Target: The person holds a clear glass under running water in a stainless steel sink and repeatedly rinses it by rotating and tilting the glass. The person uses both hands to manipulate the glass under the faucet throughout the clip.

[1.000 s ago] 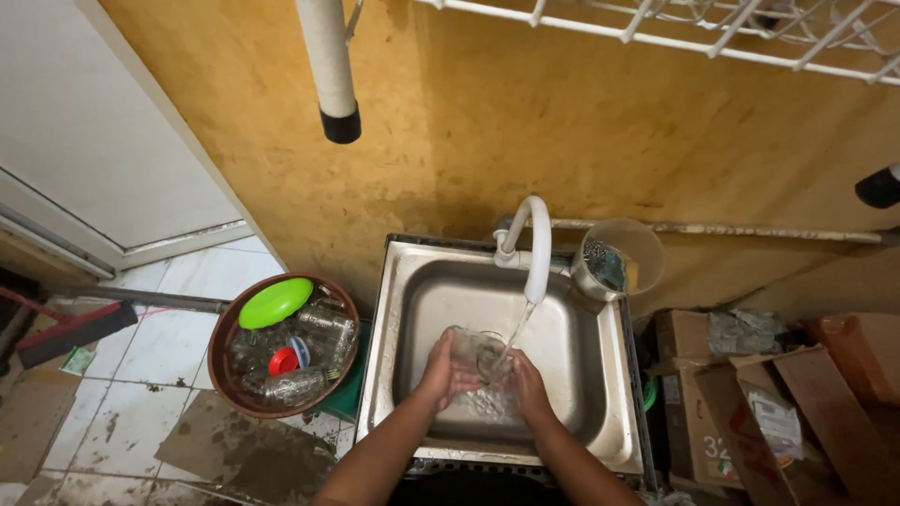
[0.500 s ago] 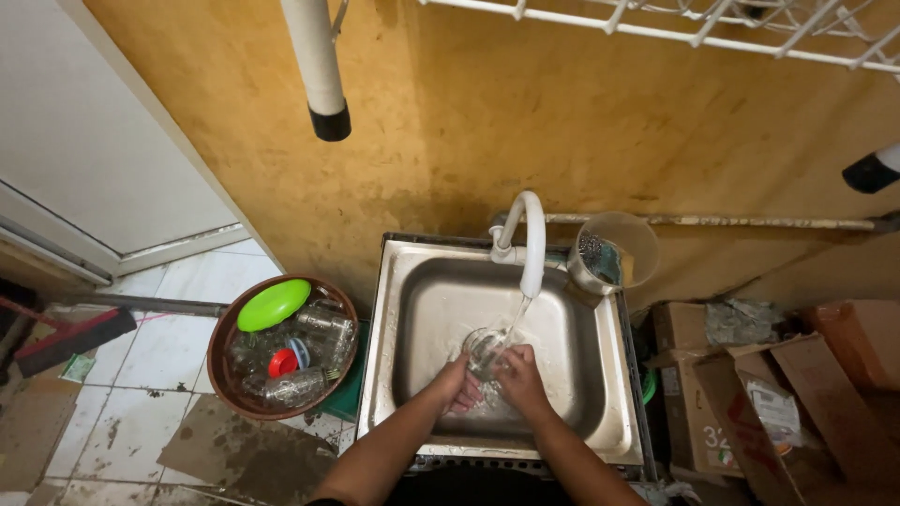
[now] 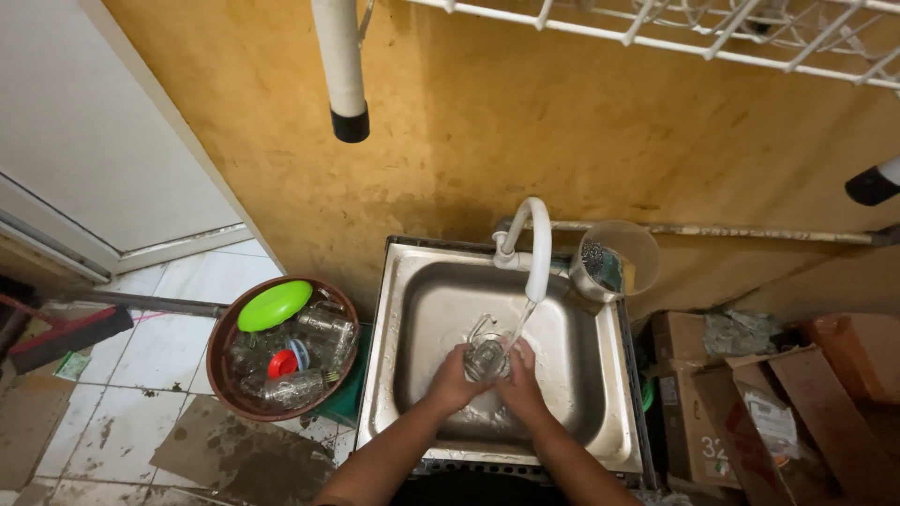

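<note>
Hands have shifted slightly left, glass now under the stream.
Left hand [image 3: 457, 379] and right hand [image 3: 521, 384] both grip the clear glass [image 3: 487, 357] below the white faucet [image 3: 536, 245] in the steel sink [image 3: 412, 309].

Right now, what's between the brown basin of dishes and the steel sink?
In the head view, only a strip of green, apparently a mat, shows between the brown basin and the steel sink.

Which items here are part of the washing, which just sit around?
In use: left hand, right hand, clear glass, white tap, steel sink.
Lying about: brown basin of dishes, green lid, grey cup, cardboard boxes.
</note>
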